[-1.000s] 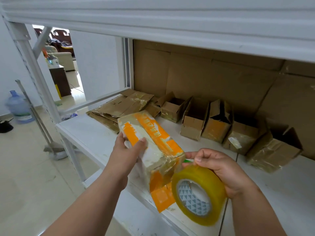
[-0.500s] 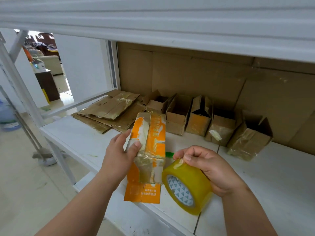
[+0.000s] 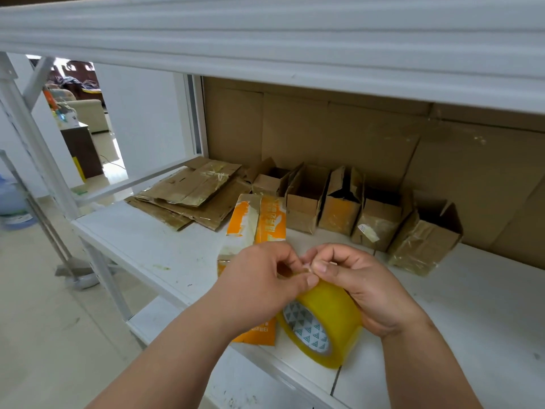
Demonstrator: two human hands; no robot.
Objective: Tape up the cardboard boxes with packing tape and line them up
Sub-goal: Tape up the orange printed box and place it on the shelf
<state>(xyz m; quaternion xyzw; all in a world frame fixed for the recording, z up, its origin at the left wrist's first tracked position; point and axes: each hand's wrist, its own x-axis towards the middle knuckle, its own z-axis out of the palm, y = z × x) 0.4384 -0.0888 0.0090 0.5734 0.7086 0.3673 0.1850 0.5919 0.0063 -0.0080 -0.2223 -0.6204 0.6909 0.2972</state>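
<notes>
An orange and white box (image 3: 256,225) lies on the white shelf (image 3: 141,243), partly hidden behind my hands. A yellow roll of packing tape (image 3: 327,320) stands on its edge near the shelf's front. My right hand (image 3: 362,287) wraps over the roll from the right. My left hand (image 3: 262,284) meets it from the left, and the fingertips of both hands pinch at the tape's end on top of the roll.
Several small open brown boxes (image 3: 342,208) stand in a row against the cardboard back wall. Flattened cardboard (image 3: 194,193) lies at the back left. The upper shelf's beam (image 3: 265,39) hangs overhead. A mop and a water jug (image 3: 11,199) stand on the floor to the left.
My left hand has let go of the orange box, which now lies on the shelf, and has come over to the tape roll. The roll has sunk lower, onto the shelf.
</notes>
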